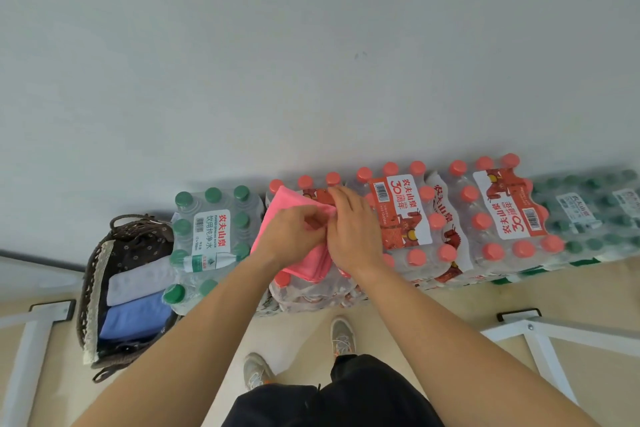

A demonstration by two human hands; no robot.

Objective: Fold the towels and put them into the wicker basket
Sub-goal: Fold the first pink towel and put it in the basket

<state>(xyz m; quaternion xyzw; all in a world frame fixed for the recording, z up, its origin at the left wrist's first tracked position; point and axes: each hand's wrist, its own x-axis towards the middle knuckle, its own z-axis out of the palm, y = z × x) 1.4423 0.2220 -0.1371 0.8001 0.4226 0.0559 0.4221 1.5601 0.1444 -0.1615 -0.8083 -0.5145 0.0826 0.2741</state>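
Note:
A pink towel (286, 205), partly folded, lies on top of a red-capped water bottle pack. My left hand (292, 236) pinches its right edge, and my right hand (353, 229) presses on the same edge from the right. The two hands touch each other over the towel. The dark wicker basket (92, 274) stands on the floor at the left. Inside it lie a folded grey towel (138, 279) and a folded blue towel (136, 317) side by side.
A row of shrink-wrapped water bottle packs runs along the wall: a green-capped pack (211, 222) next to the basket, red-capped packs (485, 211) to the right, more green-capped ones (588, 211) at far right. White metal frames (540, 343) stand at both lower sides. My shoes (341, 334) are on the floor.

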